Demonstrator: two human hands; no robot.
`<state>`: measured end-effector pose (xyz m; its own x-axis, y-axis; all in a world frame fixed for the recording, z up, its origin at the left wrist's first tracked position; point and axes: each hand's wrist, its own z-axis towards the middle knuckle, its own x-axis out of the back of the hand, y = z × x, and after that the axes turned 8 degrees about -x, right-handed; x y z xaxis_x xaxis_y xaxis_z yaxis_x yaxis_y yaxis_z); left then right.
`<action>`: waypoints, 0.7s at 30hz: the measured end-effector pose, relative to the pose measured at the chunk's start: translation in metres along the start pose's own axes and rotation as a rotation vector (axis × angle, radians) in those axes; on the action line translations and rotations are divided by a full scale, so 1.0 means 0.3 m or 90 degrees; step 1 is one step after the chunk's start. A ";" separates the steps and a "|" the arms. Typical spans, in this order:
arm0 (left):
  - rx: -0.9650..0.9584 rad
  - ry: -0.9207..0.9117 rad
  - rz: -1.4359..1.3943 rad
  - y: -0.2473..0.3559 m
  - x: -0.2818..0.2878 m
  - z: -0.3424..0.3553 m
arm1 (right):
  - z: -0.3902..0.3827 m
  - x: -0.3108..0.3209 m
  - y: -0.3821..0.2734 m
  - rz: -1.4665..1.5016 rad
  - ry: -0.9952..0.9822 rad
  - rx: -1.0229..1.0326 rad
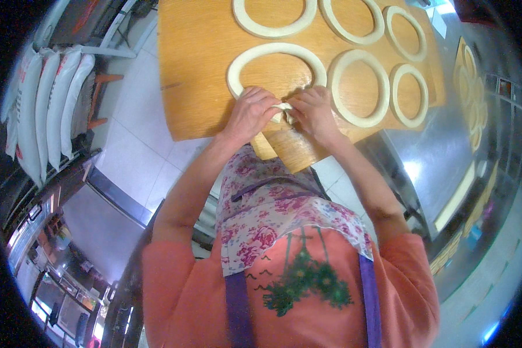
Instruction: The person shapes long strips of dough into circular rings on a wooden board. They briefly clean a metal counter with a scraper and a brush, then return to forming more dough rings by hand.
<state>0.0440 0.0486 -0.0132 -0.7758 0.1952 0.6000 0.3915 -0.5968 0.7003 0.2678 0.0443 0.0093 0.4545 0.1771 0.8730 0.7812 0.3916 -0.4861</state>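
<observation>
Both hands, left hand [250, 113] and right hand [313, 112], pinched together on the near edge of a dough ring [275, 64] on the wooden surface [197, 69]; joint hidden by fingers. White sacks [46, 104] stacked upright far left, printing unreadable.

Pale cream dough rings [358, 87] lie on an orange-brown wooden board [197, 69]; the apron [272, 214] is pink-and-white floral.

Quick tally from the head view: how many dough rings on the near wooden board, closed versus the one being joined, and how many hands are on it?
Closed dough rings on the wooden board: 5, e.g. and
Open ring, ends being pinched together: 1
Hands on it: 2, left hand and right hand
Total rings: 6
More rings lie on a far board; too blurred to count.
</observation>
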 end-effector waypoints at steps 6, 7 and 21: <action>0.008 0.026 -0.005 0.008 -0.015 0.012 | 0.009 -0.017 0.014 0.007 0.025 0.026; 0.008 0.029 -0.006 0.006 -0.019 0.010 | 0.010 -0.018 0.013 0.008 0.024 0.026; 0.108 -0.067 -0.026 0.015 0.034 -0.010 | 0.025 -0.026 -0.017 0.063 0.000 -0.017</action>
<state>0.0365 0.0454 -0.0050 -0.7407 0.3017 0.6003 0.4450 -0.4492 0.7747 0.2569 0.0478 0.0053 0.5302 0.2142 0.8204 0.7432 0.3483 -0.5713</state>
